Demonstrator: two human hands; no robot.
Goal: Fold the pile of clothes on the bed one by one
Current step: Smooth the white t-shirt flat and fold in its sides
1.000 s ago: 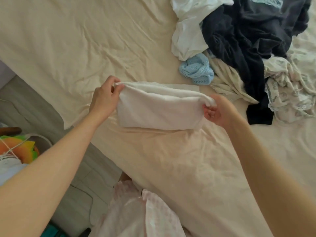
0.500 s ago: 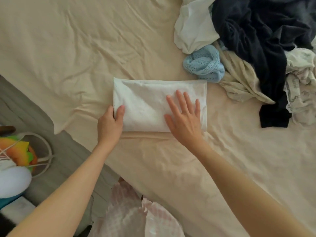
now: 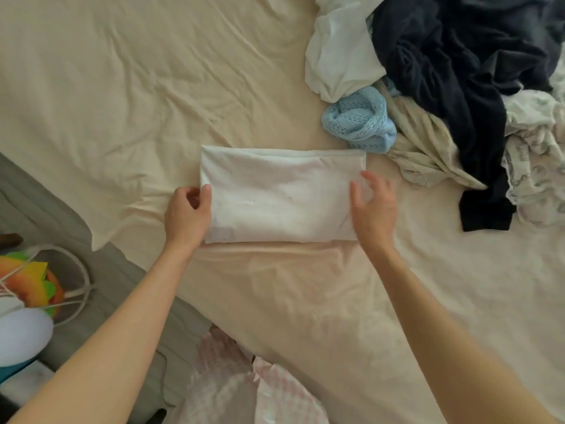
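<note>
On the cream bed sheet [image 3: 122,87], close to its near edge, lies a white garment [image 3: 281,195] folded into a flat, wide rectangle. We see both bare arms reaching down to it. Our left hand [image 3: 188,214] sits at the rectangle's left short edge, thumb on top and fingers curled beside it, seeming to pinch that edge. Our right hand [image 3: 374,206] is at the right end, fingers spread and loosely bent; it is blurred, so we cannot tell whether it touches the cloth or has hold of it. Up and to the right waits the unfolded pile [image 3: 458,87]: a white piece, a light blue knit [image 3: 359,120], dark navy fabric and patterned pale cloth, just beside the rectangle's far right corner.

We judge the next fold brings one short end over the other. To do it well, we should match the corners, keep the layers from sliding, and smooth the crease flat.
</note>
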